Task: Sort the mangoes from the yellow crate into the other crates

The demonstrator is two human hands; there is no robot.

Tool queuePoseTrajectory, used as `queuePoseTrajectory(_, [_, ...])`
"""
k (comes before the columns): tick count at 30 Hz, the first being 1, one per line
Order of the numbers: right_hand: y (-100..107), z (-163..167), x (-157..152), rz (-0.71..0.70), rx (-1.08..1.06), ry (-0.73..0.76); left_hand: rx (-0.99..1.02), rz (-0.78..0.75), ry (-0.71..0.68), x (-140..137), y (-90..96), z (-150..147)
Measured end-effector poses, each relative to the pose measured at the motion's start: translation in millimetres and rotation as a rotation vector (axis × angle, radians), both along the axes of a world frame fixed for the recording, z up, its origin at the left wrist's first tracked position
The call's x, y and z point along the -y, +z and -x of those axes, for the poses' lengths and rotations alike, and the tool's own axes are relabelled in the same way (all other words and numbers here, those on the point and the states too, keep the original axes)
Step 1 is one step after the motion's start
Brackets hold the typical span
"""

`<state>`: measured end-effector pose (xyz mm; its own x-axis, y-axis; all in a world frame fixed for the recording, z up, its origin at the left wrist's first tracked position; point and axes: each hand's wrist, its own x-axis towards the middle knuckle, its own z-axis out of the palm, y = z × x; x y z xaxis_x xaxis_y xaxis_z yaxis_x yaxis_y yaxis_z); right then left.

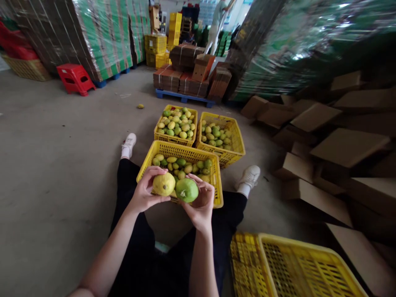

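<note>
"Head camera: what was the state of the grip?"

"Both hands were closed on fruit. The left hand [142, 193] gripped a yellow fruit [163, 183]; the right hand [204, 200] gripped a green fruit [187, 190], just beside it, above the near crate [218, 189]."

"What lay farther out?"

"More fruit lay inside that crate. Beyond it stood a heaped left crate [175, 140] and a less full right crate [216, 154]. Cardboard boxes [349, 144] lay right; a red stool [74, 77] stood far left."
</note>
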<state>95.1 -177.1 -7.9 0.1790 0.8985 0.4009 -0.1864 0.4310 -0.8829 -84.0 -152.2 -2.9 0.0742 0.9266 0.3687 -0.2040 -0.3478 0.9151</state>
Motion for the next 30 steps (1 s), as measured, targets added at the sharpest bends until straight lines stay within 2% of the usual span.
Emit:
queuePoseTrajectory(2, [2.0, -1.5, 3.3, 0.02, 0.003, -0.01, -0.006, 0.04, 0.024, 1.7, 1.6, -0.9])
queuePoseTrajectory(4, [-0.4, -0.7, 5.8, 0.089, -0.029, -0.003, 0.045, 0.163, 0.062, 3.1, -1.0, -3.7])
queuePoseTrajectory(6, [-7.6, 3.7, 7.0, 0.214, -0.114, 0.049, 0.178, 0.391, 0.061, 3.6, -7.5, -7.6])
queuePoseTrajectory(9, [-22.8, 14.5, 6.8, 0.437, -0.277, 0.14, 0.387, 0.789, -0.013, 3.0, -18.4, -11.9])
queuePoseTrajectory(11, [-30.8, 20.2, 6.4, 0.546, -0.336, 0.162, 0.463, 0.945, -0.034, 2.4, -22.1, -13.0])
queuePoseTrajectory(14, [-33.6, 21.9, 5.7, 0.572, -0.364, 0.155, 0.522, 0.966, 0.006, 2.5, -19.1, -14.5])
queuePoseTrajectory(18, [-24.3, 17.5, 3.4, 0.477, -0.42, 0.165, 0.602, 0.898, 0.109, 4.7, -5.8, -18.2])
queuePoseTrajectory(22, [-18.7, 14.6, -0.1, 0.486, -0.573, 0.2, 0.737, 0.908, 0.101, 6.9, 4.7, -18.4])
queuePoseTrajectory(27, [-26.8, 17.5, 0.8, 0.515, -0.679, 0.374, 0.878, 0.976, 0.143, 8.0, 5.9, -15.8])
queuePoseTrajectory(30, [-30.6, 23.9, -0.4, 0.559, -0.745, 0.353, 0.875, 0.989, 0.198, 8.9, 3.3, -16.0])
